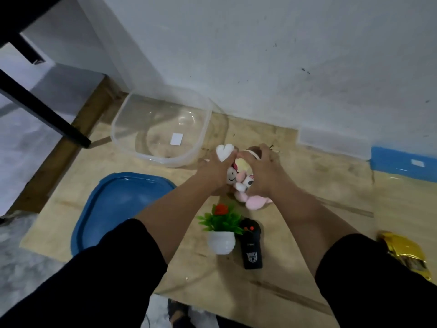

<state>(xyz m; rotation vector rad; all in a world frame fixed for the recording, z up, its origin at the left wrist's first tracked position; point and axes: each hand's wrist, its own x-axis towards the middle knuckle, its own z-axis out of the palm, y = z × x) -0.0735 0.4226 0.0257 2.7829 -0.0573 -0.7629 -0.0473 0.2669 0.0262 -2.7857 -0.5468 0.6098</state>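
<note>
Your forearms are angling inward, meeting at frame centre. Your left hand (pixel 212 170) and right hand (pixel 263 171) are clasping a cluster of small pink-and-white plush toys (pixel 238 181), fingers curled round it. The cluster is lying lengthwise up-frame, its white heart end pointing at the clear square plastic container (pixel 123 129) just beside it and its pink limbs dangling down-frame.

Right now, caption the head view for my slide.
The left hand and right hand clutch small plush toys beside a clear tub, blue lid nearby.

Plywood board (pixel 331 166), clear tub (pixel 165 162), blue lid (pixel 113 204), plant pot (pixel 221 242), blk remote (pixel 251 252), gold car (pixel 406 252) at R edge
</note>
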